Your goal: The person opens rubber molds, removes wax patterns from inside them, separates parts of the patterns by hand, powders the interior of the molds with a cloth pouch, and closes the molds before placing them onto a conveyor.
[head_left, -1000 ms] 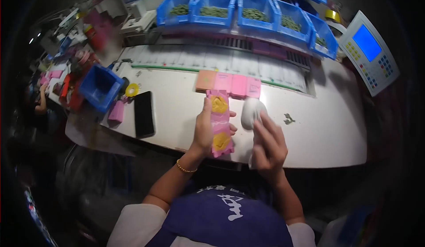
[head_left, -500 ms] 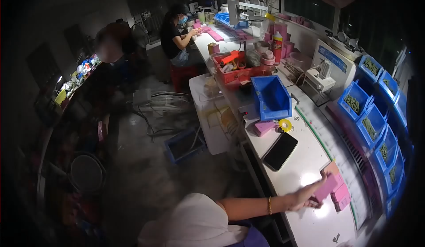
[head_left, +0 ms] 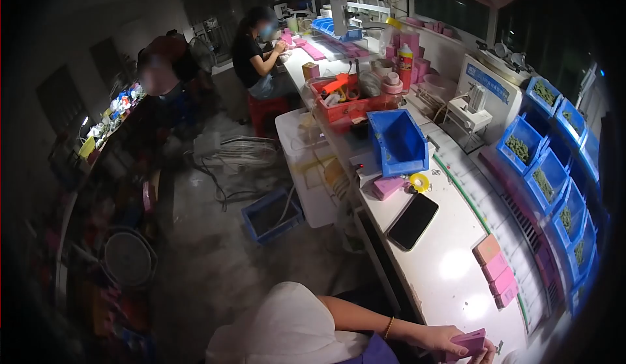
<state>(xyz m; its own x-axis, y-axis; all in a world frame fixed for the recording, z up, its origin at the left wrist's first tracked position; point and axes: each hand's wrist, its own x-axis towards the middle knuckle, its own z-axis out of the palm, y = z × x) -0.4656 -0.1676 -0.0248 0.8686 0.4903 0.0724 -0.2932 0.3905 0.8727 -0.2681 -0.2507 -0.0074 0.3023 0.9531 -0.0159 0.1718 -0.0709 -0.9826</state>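
Note:
Near the bottom right, my left hand (head_left: pixel 441 339), with a gold bracelet at its wrist, grips a flat pink block (head_left: pixel 471 342). My right hand (head_left: pixel 486 353), only partly in view, has its fingers closed against the block's lower right side. Beyond the hands, a row of blocks (head_left: pixel 496 274) lies on the white bench (head_left: pixel 435 293), several pink and the farthest one orange-brown. A few tiny dark pieces (head_left: pixel 499 347) rest just past my right hand. A black phone (head_left: pixel 413 222) lies flat farther along the bench.
Blue bins (head_left: pixel 538 186) of small green pieces stand racked at the right. An empty blue bin (head_left: pixel 399 142), yellow tape roll (head_left: pixel 419 182) and red tool tray (head_left: pixel 345 106) sit farther up. Another person (head_left: pixel 259 57) works at the far end. A floor fan (head_left: pixel 238 150) stands left.
My left hand has drawn back from the row of blocks toward the bench's near edge, carrying a pink block. My right hand has come into view and meets it there.

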